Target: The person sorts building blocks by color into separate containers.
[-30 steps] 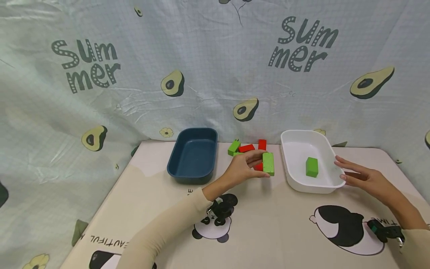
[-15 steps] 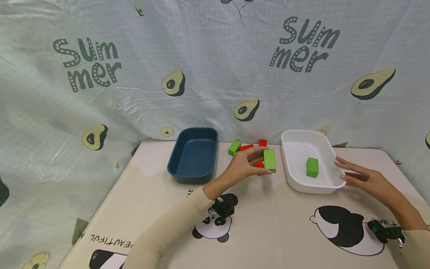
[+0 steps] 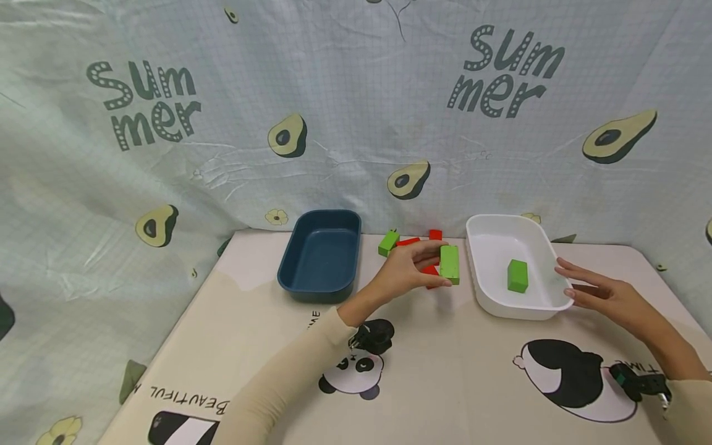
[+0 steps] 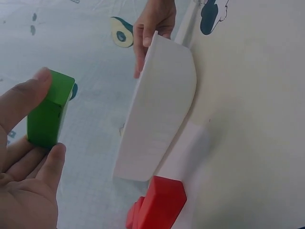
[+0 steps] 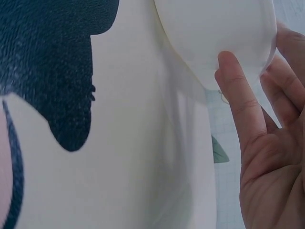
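In the head view, my left hand [image 3: 408,267] holds a green block [image 3: 449,264] between thumb and fingers, raised above the table just left of a white tray [image 3: 489,300]. The left wrist view shows the thumb on one end of this block [image 4: 45,119] and fingers beneath the other. One more green block [image 3: 517,276] lies inside the tray. At the tray's right side my right hand [image 3: 612,300] holds the rim, its thumb against the outer wall and fingertips at the edge. Behind my left hand are red blocks [image 3: 436,235] and a green block [image 3: 388,243], partly hidden.
A dark blue tray [image 3: 319,262] stands left of the blocks, with nothing visible inside. Behind the table [image 3: 445,371] hangs a patterned cloth [image 3: 345,93]. The left wrist view shows a red block [image 4: 164,202] close to the white tray's end.
My left hand has shifted slightly to the right and away with the green block, closer to the white tray. The right hand has stayed at the rim.
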Tool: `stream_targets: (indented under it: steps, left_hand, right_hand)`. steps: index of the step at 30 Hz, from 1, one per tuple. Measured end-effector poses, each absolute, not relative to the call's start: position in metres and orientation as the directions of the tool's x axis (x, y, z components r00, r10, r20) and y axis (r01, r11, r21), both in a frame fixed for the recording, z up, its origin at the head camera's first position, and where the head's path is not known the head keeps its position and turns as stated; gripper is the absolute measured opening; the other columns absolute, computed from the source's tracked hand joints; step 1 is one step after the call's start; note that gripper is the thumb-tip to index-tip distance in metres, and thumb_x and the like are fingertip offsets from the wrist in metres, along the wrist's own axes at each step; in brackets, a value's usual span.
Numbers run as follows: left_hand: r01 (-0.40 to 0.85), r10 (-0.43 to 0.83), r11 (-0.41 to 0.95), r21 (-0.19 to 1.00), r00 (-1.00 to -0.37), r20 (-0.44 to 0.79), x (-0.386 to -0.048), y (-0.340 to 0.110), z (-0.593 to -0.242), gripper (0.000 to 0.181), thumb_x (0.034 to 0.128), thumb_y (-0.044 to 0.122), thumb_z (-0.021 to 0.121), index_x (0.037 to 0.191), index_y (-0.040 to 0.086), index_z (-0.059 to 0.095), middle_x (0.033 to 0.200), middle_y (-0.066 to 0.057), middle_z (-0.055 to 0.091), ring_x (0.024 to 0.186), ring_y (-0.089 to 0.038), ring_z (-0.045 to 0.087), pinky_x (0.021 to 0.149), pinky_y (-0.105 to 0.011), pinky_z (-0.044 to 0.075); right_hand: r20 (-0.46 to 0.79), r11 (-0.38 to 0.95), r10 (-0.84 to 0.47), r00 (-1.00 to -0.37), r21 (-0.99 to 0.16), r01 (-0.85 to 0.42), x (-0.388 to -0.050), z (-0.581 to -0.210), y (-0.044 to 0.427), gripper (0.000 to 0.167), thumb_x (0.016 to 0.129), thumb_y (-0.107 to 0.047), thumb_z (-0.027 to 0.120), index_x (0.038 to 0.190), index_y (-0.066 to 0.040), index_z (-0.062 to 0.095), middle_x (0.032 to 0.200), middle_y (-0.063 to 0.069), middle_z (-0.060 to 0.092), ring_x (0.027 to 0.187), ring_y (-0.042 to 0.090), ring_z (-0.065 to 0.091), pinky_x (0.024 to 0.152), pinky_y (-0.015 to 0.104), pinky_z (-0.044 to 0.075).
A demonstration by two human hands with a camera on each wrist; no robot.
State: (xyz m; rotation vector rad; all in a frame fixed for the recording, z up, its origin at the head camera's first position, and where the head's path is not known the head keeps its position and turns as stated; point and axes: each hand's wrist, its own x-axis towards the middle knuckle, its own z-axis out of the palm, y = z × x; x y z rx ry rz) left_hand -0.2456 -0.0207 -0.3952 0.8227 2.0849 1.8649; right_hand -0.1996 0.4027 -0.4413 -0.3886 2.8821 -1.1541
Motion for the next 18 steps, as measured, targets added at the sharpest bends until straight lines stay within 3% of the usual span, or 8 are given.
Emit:
stream_targets:
  steps: [10,16,18]
  left_hand:
    - [0.268,0.556,0.031,0.963,-0.805,0.206,-0.249,-0.017,-0.390,0.071,0.0758,0.003,0.089,0.141,0.004,0.060,0.136,-0.001,0.065,0.121,-0.005,0.063,0.106,-0.040,0.050]
    - [0.270,0.561,0.013,0.963,-0.799,0.216,-0.249,-0.011,-0.389,0.070,0.0749,0.003,0.090,0.139,0.006,0.061,0.135,0.002,0.066,0.118,-0.002,0.063,0.100,-0.025,0.053]
    - [0.274,0.563,0.004,0.962,-0.795,0.224,-0.248,-0.009,-0.390,0.070,0.0747,0.003,0.090,0.139,0.006,0.062,0.134,0.002,0.066,0.118,-0.002,0.064,0.100,-0.025,0.053]
  right_hand:
    - [0.093,0.698,-0.242,-0.966,-0.675,-0.240,-0.201,-0.442,0.404,0.059,0.101,-0.025,0.066,0.156,-0.021,0.044,0.157,-0.033,0.026,0.107,-0.030,0.036,0.078,0.005,0.047]
    - [0.087,0.695,-0.241,-0.967,-0.679,-0.235,-0.201,-0.442,0.404,0.059,0.101,-0.025,0.066,0.155,-0.020,0.044,0.157,-0.031,0.026,0.107,-0.029,0.037,0.078,0.006,0.047]
    - [0.085,0.697,-0.241,-0.967,-0.678,-0.233,-0.200,-0.442,0.404,0.059,0.101,-0.025,0.066,0.155,-0.020,0.044,0.158,-0.030,0.027,0.107,-0.029,0.037,0.078,0.006,0.047]
